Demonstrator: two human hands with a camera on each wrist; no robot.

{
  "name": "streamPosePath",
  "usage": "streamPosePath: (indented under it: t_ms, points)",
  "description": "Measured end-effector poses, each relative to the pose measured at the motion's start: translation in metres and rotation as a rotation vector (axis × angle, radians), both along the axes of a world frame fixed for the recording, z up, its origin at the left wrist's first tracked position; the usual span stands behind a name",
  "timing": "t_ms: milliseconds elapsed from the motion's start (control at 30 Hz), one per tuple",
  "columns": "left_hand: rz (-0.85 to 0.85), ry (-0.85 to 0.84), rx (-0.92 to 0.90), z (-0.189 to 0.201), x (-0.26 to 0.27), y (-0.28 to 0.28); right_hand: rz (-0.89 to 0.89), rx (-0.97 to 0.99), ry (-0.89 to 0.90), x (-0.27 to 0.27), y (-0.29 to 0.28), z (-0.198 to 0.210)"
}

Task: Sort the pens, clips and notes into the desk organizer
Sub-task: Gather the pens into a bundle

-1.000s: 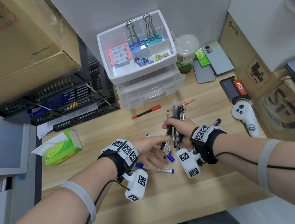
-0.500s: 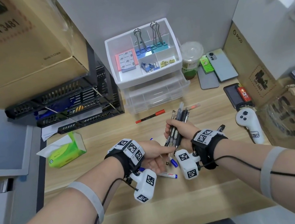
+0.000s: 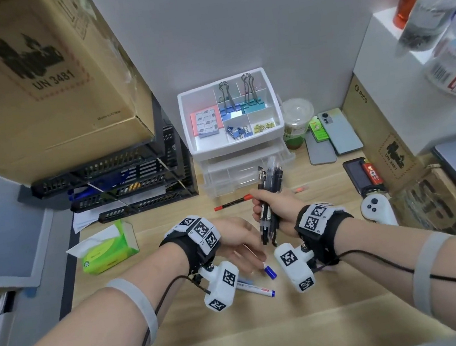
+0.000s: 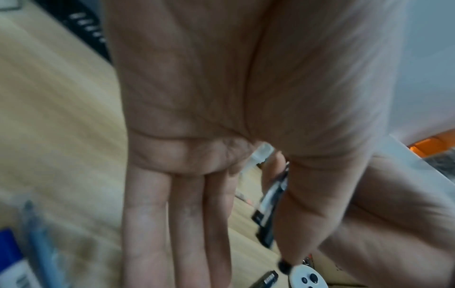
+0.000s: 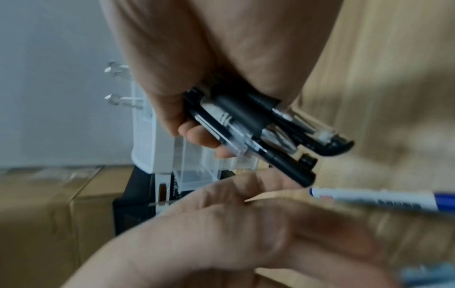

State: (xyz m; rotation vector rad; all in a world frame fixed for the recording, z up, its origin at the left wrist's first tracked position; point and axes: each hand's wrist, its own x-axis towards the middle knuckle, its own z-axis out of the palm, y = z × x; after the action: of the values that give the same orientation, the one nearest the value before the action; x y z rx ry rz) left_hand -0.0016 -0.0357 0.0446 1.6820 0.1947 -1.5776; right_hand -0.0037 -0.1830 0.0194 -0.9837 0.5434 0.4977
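Black pens (image 3: 268,196) gripped in rt hand (image 3: 276,205); lt hand (image 3: 237,240) flat.

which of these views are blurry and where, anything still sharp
Head view: mostly sharp, the desk organizer crisp, only the bottles at top right smeared. Left wrist view: the left hand and desk streaked. Right wrist view: the black pens fairly sharp, the left hand and blue marker blurred.

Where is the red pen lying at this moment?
In the head view, the slim red pen lies on the wooden desk, in front of the clear drawer unit and just left of the right hand.
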Motion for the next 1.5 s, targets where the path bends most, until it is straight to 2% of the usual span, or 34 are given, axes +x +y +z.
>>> streamPosePath:
  t_ms: [133, 267, 400, 600, 767, 967, 1133, 1233, 1367, 1433, 1500]
  points:
    - [0.022, -0.269, 0.144, 0.018, 0.025, 0.015, 0.226, -0.251, -0.225, 0.012, -0.007, 0.038]
    - [0.147, -0.490, 0.322, 0.031, 0.052, 0.035, 0.484, -0.803, -0.472, 0.037, -0.011, 0.080]
    - [0.173, -0.582, 0.468, 0.037, 0.061, 0.049, 0.764, -1.223, -0.703, 0.080, -0.009, 0.092]
    - [0.185, -0.651, 0.562, 0.023, 0.073, 0.057, 1.079, -1.586, -0.834, 0.112, 0.003, 0.080]
    - [0.177, -0.715, 0.512, 0.010, 0.082, 0.059, 1.175, -1.639, -0.796, 0.115, 0.010, 0.054]
    - [0.153, -0.743, 0.402, 0.004, 0.093, 0.060, 1.149, -1.554, -0.764, 0.121, 0.012, 0.046]
    - [0.166, -0.793, 0.342, 0.001, 0.097, 0.062, 1.114, -1.517, -0.824, 0.121, 0.006, 0.041]
    - [0.164, -0.841, 0.334, -0.001, 0.101, 0.064, 1.044, -1.488, -0.912, 0.114, 0.001, 0.045]
    - [0.167, -0.875, 0.327, 0.000, 0.102, 0.064, 0.862, -1.397, -1.059, 0.099, -0.003, 0.056]
    - [0.156, -0.893, 0.315, 0.001, 0.102, 0.063, 0.910, -1.345, -1.067, 0.089, -0.005, 0.059]
    - [0.158, -0.900, 0.290, 0.003, 0.103, 0.061, 1.071, -1.309, -1.018, 0.079, -0.004, 0.059]
